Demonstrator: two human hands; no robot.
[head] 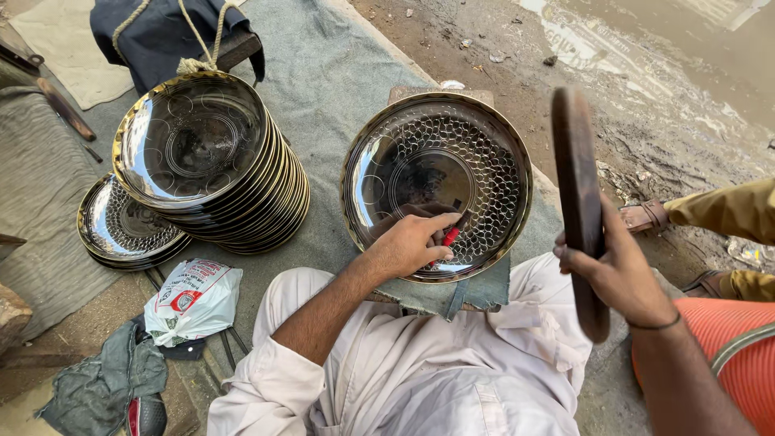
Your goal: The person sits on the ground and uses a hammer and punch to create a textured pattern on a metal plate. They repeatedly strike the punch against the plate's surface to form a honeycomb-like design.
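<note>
- The left hand (412, 242) rests on the lower inside of a shiny metal plate (436, 184); its fingers are curled together, pinching a small red-handled tool (452, 234) against the plate.
- The plate lies tilted on a grey cloth (339, 73), directly under and beyond the left fingers; much of its inner face shows a dimpled pattern.
- The right hand (617, 270) is raised to the right of the plate, fingers wrapped tight around a dark wooden mallet (577, 202) that stands nearly upright.
- Well to the left of the left fingers stands a leaning stack of plates (210, 157), with a lower pile of patterned plates (125, 226) just beside it.
- Nearer the person, left of the left arm, lies a white plastic bag (194, 299).
- Beyond the right hand, another person's sandalled foot (646, 216) shows at the edge.
</note>
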